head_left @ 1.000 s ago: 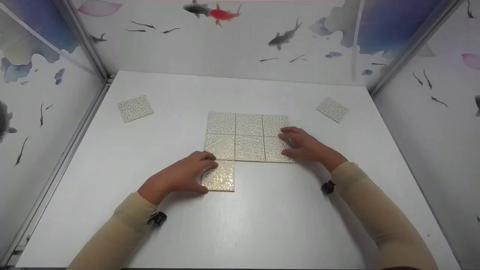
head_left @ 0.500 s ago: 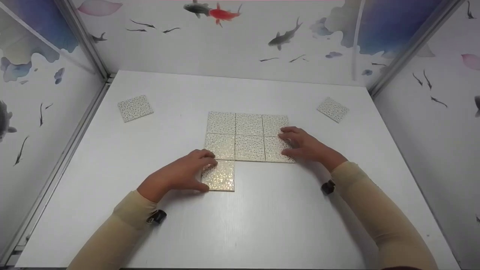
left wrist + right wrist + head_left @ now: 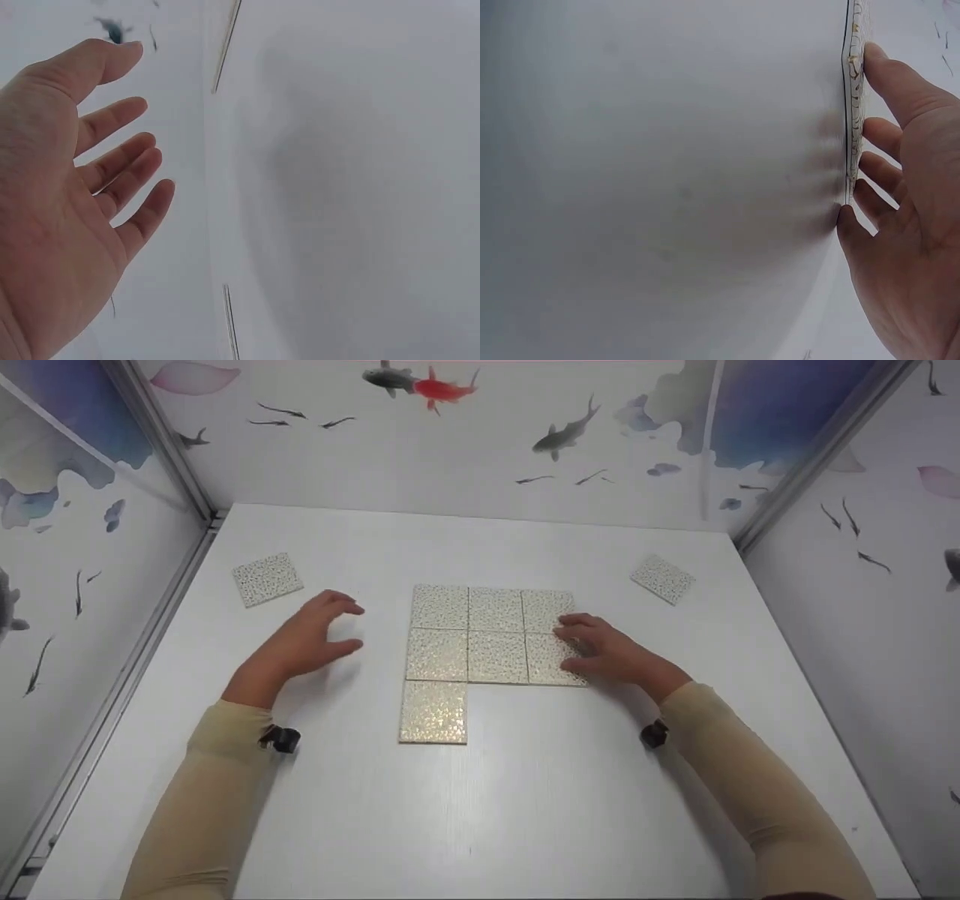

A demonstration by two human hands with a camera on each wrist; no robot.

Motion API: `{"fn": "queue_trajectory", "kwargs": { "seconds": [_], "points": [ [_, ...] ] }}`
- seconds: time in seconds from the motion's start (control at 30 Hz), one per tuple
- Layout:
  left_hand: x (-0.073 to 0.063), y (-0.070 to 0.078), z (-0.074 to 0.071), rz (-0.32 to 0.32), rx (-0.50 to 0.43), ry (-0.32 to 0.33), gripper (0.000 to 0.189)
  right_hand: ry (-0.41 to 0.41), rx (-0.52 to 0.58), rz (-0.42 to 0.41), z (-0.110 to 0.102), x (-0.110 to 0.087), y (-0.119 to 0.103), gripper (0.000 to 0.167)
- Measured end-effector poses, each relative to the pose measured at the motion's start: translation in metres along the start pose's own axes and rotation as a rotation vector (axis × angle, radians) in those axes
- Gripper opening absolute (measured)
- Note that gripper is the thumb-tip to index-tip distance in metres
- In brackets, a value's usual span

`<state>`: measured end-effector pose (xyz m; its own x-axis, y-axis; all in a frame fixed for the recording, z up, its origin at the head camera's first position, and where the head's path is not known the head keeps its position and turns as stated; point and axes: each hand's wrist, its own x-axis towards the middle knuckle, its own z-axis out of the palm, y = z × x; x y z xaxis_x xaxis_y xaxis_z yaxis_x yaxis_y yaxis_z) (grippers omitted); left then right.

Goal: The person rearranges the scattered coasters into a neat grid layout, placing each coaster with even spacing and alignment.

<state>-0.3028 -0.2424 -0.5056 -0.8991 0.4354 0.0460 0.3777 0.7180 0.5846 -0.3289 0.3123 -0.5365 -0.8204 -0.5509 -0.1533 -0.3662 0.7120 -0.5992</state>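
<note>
In the head view, several square speckled tiles lie edge to edge mid-table: two rows of three, plus one glossy gold-flecked tile [image 3: 433,712] below the left column. My right hand [image 3: 619,654] rests its fingertips on the right end of the block, over the lower right tile [image 3: 541,664]. The right wrist view shows that thumb and fingers spread along the tile edge [image 3: 856,97]. Off to the block's left, my left hand [image 3: 296,641] hovers over the table with fingers apart, holding nothing. Just beyond its fingers lies a loose tile [image 3: 268,580], turned at an angle.
Another loose tile [image 3: 663,579] lies askew at the back right. The white table [image 3: 480,817] is enclosed by printed panels [image 3: 465,457] with fish designs on the back and both sides. Metal rails [image 3: 169,446] run along the corners.
My left hand has let go of the tile at the block's lower left and moved up and left toward the back left tile. The right hand stays in place.
</note>
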Motion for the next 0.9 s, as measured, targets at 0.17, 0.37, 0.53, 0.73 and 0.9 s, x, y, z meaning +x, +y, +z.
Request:
{"fn": "queue_trajectory", "kwargs": {
  "seconds": [0.17,0.37,0.53,0.73,0.9],
  "points": [
    [0.003,-0.036,-0.022,-0.124,-0.076,0.082,0.051,-0.013,-0.002,0.0,0.0,0.0,0.0,0.074],
    [0.012,-0.069,-0.046,-0.23,-0.042,0.182,0.058,-0.001,-0.009,0.008,0.0,0.001,0.0,0.074],
    [0.022,-0.085,-0.069,-0.316,0.031,0.163,0.074,-0.002,0.008,0.016,-0.001,0.0,-0.001,0.073],
    [0.033,-0.099,-0.095,-0.352,0.081,0.067,0.092,0.006,0.018,0.012,-0.004,-0.002,-0.001,0.073],
    [0.025,-0.116,-0.1,-0.422,0.015,-0.017,0.109,-0.001,0.032,0.013,-0.002,-0.001,0.0,0.073]
  ]
}}
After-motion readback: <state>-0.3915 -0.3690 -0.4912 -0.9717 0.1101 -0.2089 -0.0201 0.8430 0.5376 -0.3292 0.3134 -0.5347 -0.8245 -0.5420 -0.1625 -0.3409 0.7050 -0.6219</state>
